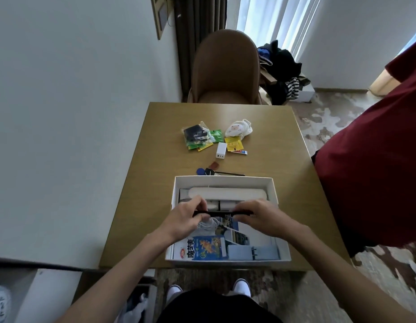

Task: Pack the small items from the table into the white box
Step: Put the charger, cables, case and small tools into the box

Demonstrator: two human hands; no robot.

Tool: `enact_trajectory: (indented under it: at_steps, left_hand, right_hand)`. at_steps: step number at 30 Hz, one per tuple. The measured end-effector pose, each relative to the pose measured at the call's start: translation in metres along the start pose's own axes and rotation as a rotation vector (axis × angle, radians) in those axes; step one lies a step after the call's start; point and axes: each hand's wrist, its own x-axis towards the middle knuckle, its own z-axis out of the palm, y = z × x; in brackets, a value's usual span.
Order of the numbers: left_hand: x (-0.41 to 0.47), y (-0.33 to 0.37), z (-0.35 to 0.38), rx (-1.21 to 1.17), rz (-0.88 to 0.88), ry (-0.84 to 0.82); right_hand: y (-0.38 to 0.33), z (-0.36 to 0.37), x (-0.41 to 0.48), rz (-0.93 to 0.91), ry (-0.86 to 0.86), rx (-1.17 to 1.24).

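The white box (272, 192) lies open on the wooden table (272, 136), close to me. Over its middle, my left hand (186, 217) and my right hand (260, 216) each grip one end of a black comb (216, 213), held level. Inside the box lie a long white case (225, 192), a blue snack packet (206, 249), a grey-blue flat item (253, 251) and printed cards. Beyond the box rest blue key tags with a dark stick (216, 171), a white charger (221, 150), a yellow sachet (233, 144), a small tube (240, 152), a clear bag with black contents (196, 134), green packets (215, 135) and a white sock (238, 129).
A brown chair (225, 66) stands behind the table's far edge. A white wall runs along the left. A dark red cloth (377, 159) hangs at the right, overlapping the table's right side. Clothes are piled by the window.
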Motion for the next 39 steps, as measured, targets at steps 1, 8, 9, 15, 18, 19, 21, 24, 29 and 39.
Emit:
enact_trajectory:
  at_steps: [1, 8, 9, 15, 18, 19, 21, 24, 29, 39]
  left_hand:
    - [-0.002, 0.0, 0.002, -0.01, -0.008, -0.008]
    - [0.015, -0.007, -0.004, 0.073, -0.117, 0.041]
    - [0.02, -0.008, -0.004, 0.07, -0.151, 0.069]
    - [0.057, 0.003, 0.003, 0.178, -0.271, 0.125]
    - [0.07, 0.01, 0.004, 0.072, -0.275, 0.138]
    - [0.071, 0.011, 0.003, 0.063, -0.272, 0.145]
    - [0.065, 0.009, -0.001, 0.066, -0.253, 0.156]
    - [0.047, 0.002, -0.009, 0.026, -0.226, 0.144]
    - [0.03, -0.002, -0.017, -0.024, -0.23, 0.142]
    - [0.052, 0.017, -0.02, 0.001, -0.168, 0.219]
  right_hand:
    - [0.002, 0.005, -0.001, -0.009, -0.027, -0.006]
    - [0.017, 0.002, 0.006, 0.122, 0.2, -0.003]
    - [0.019, 0.0, 0.007, 0.146, 0.244, -0.002]
    - [0.022, 0.003, 0.021, 0.268, 0.272, -0.131]
    - [0.023, 0.005, 0.023, 0.272, 0.276, -0.243]
    - [0.022, 0.005, 0.024, 0.25, 0.283, -0.297]
    - [0.021, 0.008, 0.03, 0.167, 0.308, -0.412]
    - [0.018, 0.015, 0.044, 0.046, 0.292, -0.576]
    - [0.02, 0.028, 0.053, -0.001, 0.231, -0.711]
    - [0.027, -0.019, 0.052, -0.095, 0.479, -0.33]
